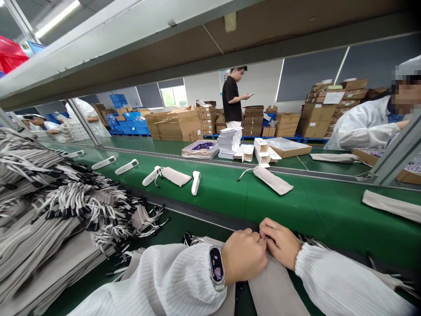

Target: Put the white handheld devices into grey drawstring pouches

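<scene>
My left hand (243, 254) and my right hand (279, 241) meet at the near edge of the bench, both with fingers curled into a pinch on the top of a grey drawstring pouch (272, 289) that lies flat under them. A smartwatch (216, 265) sits on my left wrist. On the green conveyor belt (230, 193) beyond my hands lie white handheld devices (195, 182) and another filled grey pouch (272, 180).
A big pile of grey drawstring pouches (59, 210) covers the bench at my left. Across the belt stand stacked white boxes (229, 142) and a tray (200, 149). A person in a white coat (365, 125) works at the far right; another stands among cardboard cartons (177, 125).
</scene>
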Available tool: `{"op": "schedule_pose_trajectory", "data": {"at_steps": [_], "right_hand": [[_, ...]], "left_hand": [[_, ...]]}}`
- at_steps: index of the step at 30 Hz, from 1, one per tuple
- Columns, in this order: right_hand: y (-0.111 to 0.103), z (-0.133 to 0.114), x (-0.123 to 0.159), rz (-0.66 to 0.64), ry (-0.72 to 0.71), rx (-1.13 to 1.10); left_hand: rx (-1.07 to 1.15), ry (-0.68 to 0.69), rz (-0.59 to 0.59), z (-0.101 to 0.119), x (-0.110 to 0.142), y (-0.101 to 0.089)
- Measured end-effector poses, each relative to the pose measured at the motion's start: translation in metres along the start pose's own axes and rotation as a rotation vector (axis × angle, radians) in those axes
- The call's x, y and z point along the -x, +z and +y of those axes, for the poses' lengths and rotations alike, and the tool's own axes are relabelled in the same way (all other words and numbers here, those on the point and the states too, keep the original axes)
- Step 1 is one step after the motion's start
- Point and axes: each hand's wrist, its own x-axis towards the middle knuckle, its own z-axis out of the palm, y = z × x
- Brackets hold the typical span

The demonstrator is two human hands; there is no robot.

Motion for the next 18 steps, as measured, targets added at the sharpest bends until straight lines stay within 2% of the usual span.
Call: {"op": "schedule_pose_trajectory", "data": {"at_steps": [11,15,18], "right_hand": [[-0.001,-0.001,0.000,-0.008,0.025,-0.055],[-0.010,-0.003,-0.005,-0.041,0.142,-0.229],[-0.016,-0.014,-0.028,-0.081,0.236,-0.271]], "left_hand": [[-0.010,-0.002,-0.006,0.000,0.000,0.000],[-0.017,-0.005,0.011,0.002,0.001,-0.002],[-0.035,0.012,0.050,0.004,0.003,0.000]]}}
